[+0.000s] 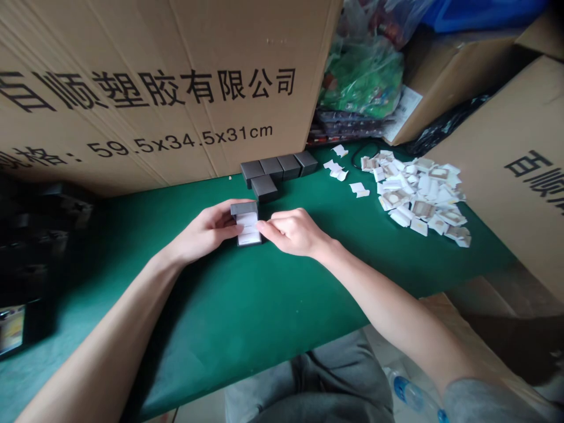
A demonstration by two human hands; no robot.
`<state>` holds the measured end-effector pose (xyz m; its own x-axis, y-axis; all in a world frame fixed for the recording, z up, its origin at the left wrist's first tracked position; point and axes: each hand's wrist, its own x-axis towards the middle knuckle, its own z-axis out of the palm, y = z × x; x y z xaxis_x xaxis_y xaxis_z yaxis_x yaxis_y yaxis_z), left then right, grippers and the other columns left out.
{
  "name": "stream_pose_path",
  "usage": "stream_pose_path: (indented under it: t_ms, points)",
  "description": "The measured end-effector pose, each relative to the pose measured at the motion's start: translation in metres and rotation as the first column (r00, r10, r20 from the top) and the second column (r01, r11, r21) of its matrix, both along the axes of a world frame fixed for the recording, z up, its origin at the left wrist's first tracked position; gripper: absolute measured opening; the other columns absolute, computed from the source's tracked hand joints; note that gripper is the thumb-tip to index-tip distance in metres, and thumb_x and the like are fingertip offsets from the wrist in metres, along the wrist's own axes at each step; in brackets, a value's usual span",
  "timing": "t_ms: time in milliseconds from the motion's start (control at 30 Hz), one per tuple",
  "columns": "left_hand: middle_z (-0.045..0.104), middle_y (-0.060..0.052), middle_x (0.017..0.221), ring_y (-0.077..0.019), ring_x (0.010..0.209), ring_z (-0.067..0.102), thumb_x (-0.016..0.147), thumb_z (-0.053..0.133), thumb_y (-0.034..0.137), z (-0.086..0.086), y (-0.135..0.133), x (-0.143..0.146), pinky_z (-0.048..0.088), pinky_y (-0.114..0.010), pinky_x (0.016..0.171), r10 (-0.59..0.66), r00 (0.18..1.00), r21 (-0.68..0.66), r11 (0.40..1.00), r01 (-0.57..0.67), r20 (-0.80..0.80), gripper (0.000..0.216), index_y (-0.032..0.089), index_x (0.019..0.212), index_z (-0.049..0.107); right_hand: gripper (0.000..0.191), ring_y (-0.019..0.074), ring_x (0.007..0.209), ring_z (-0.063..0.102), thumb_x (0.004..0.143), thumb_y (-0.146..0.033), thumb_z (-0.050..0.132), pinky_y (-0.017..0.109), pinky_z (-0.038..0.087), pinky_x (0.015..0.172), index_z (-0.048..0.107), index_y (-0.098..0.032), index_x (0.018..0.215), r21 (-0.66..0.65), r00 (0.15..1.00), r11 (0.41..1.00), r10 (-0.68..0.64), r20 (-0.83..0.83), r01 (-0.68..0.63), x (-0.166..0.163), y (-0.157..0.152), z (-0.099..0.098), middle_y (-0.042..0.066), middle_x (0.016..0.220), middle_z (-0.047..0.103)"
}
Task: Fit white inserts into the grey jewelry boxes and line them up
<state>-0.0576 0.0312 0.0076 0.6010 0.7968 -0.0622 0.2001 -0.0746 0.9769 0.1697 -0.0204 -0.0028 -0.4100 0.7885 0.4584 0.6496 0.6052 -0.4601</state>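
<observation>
A small dark grey box (247,224) lies open on the green table (247,305), showing a white insert inside. My left hand (207,232) grips the box from its left side, fingers curled around it. My right hand (293,230) is closed at the box's right edge, its fingertips pinching or pressing the white insert. Both forearms reach in from the bottom of the view.
Several closed grey boxes (278,168) sit in a row behind, against a large printed cardboard carton (154,88). A pile of white inserts (418,197) lies to the right. More cartons (515,170) stand at the right, dark items (30,252) at the left.
</observation>
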Motion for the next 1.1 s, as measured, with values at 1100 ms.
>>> stream_pose_path:
  t_ms: [1100]
  points:
    - [0.068,-0.011,0.125,-0.0206,0.097,0.066,0.09,0.072,0.042,-0.003,-0.001,0.0,0.056,-0.026,0.085,-0.074,0.997,0.074,0.994,0.076,-0.028,0.06,0.02,0.143,0.054,0.049,0.0117,0.069,0.06,0.11,-0.044,0.035,0.03,0.022,0.058,0.077,-0.02,0.1,-0.026,0.958,0.999,0.03,0.285,-0.023,-0.001,-0.003,0.011,0.002,0.083,0.072]
